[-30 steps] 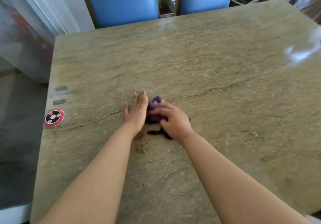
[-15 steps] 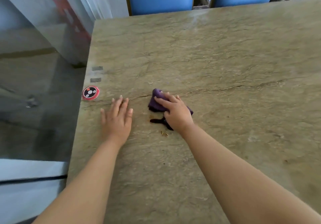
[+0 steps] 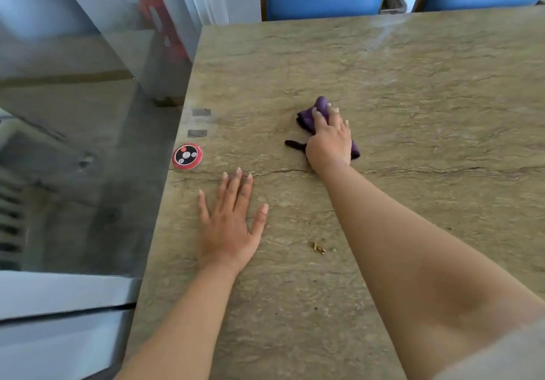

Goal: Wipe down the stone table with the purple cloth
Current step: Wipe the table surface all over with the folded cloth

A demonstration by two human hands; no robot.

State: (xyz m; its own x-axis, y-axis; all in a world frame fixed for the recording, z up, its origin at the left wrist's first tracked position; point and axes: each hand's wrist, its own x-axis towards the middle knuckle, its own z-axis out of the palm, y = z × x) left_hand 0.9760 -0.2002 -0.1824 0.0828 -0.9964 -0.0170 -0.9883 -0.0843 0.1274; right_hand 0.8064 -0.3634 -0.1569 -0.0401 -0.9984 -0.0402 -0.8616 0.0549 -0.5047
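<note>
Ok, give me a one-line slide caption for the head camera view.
Right hand presses the purple cloth onto the stone table while the left hand rests flat, crumbs between the forearms.

Noted the stone table point(image 3: 413, 90): greenish-tan slab, veined, with a long dark crack running across it. I saw the purple cloth point(image 3: 320, 108) bunched in a wad on the slab beyond the crack, mostly covered, a dark strap-like end trailing flat from its left side.
</note>
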